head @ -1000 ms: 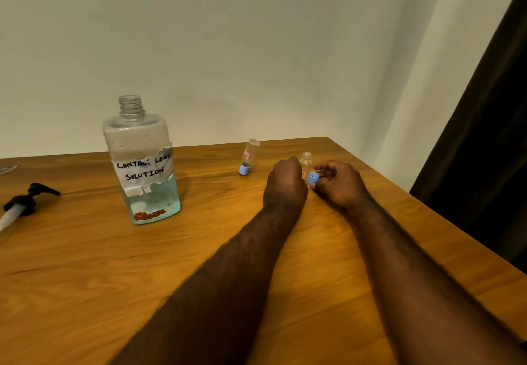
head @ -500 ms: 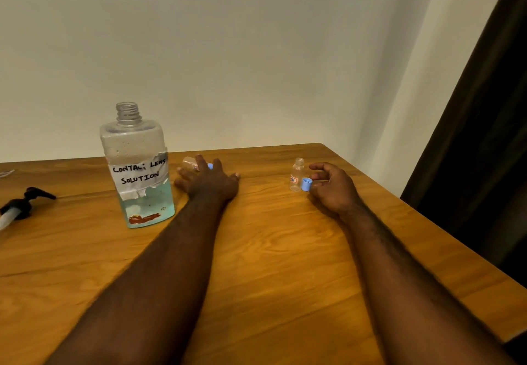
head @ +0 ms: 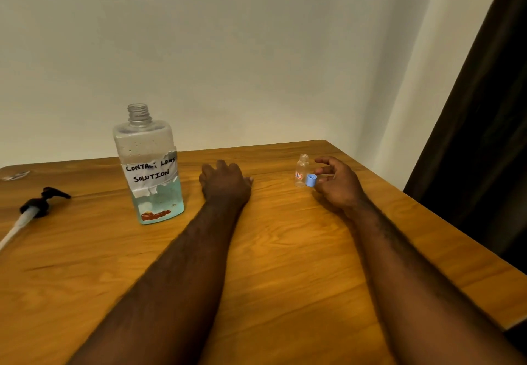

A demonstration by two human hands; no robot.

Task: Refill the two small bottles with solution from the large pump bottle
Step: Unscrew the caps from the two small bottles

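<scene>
The large clear bottle (head: 152, 199) labelled "contact lens solution" stands uncapped at left centre, holding blue liquid in its lower part. Its black pump head (head: 42, 200) with a white tube lies on the table to the far left. One small clear bottle (head: 301, 169) stands upright and uncapped at right. My right hand (head: 339, 188) rests just right of it and pinches its blue cap (head: 311, 180) between thumb and fingers. My left hand (head: 225, 186) lies curled on the table between the two bottles, closed over the second small bottle, which is hidden under it.
The wooden table (head: 285, 250) ends in a corner at the back right and an edge along the right side. A dark curtain (head: 484, 136) hangs beyond that edge. A small clear item (head: 15, 175) lies at the far left, by the wall.
My left hand left the standing small bottle, went left to the lying capped one and curled over it. My right hand keeps the blue cap beside the open bottle.
</scene>
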